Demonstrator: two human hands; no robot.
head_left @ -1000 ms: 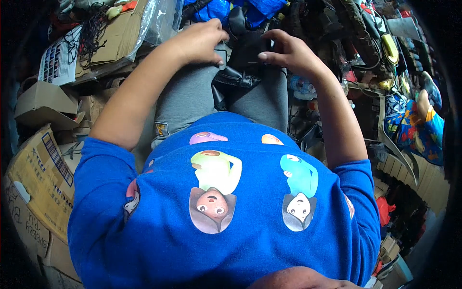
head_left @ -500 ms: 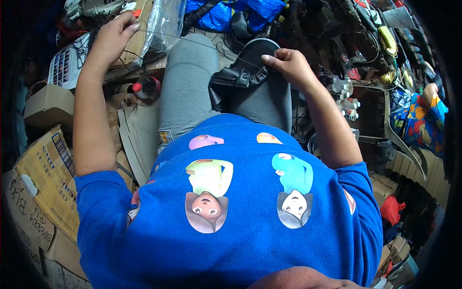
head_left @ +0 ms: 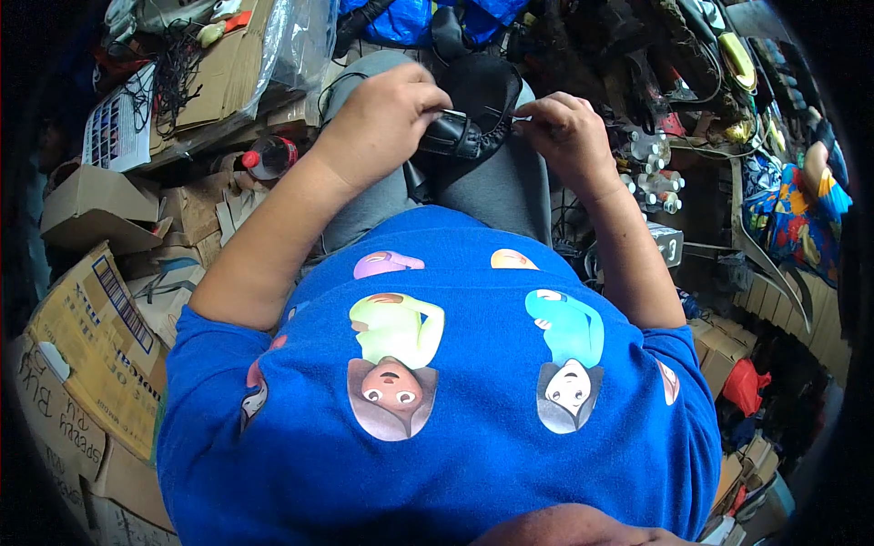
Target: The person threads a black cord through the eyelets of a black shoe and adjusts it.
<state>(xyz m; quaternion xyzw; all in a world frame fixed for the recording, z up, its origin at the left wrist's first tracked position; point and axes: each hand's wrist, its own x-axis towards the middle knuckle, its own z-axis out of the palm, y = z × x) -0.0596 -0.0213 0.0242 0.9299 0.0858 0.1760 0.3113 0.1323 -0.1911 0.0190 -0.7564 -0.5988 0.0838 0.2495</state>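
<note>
A black shoe [head_left: 487, 86] with a strap lies sole-down or tilted across my lap; which, I cannot tell. My left hand [head_left: 391, 114] is at its left side, thumb and fingers pinched together close to the strap [head_left: 446, 138]. A small pale sliver shows at those fingertips, too small to name. On the shoe's right, my right hand [head_left: 566, 132] pinches a thin thread [head_left: 521, 117] running toward the shoe's edge. Both hands are closed, and the shoe's inside is mostly dark.
Left of my legs are a red-capped bottle [head_left: 270, 158], an open carton [head_left: 100, 209] and flattened cardboard [head_left: 100, 337]. Several clear bottles [head_left: 651, 173] stand at the right, near a curved metal blade [head_left: 765, 259]. A blue bag [head_left: 391, 23] lies ahead.
My left hand has come from far left, where a thread stretched away from it, inward to the shoe. My right hand has shifted slightly right. The shoe has turned a little.
</note>
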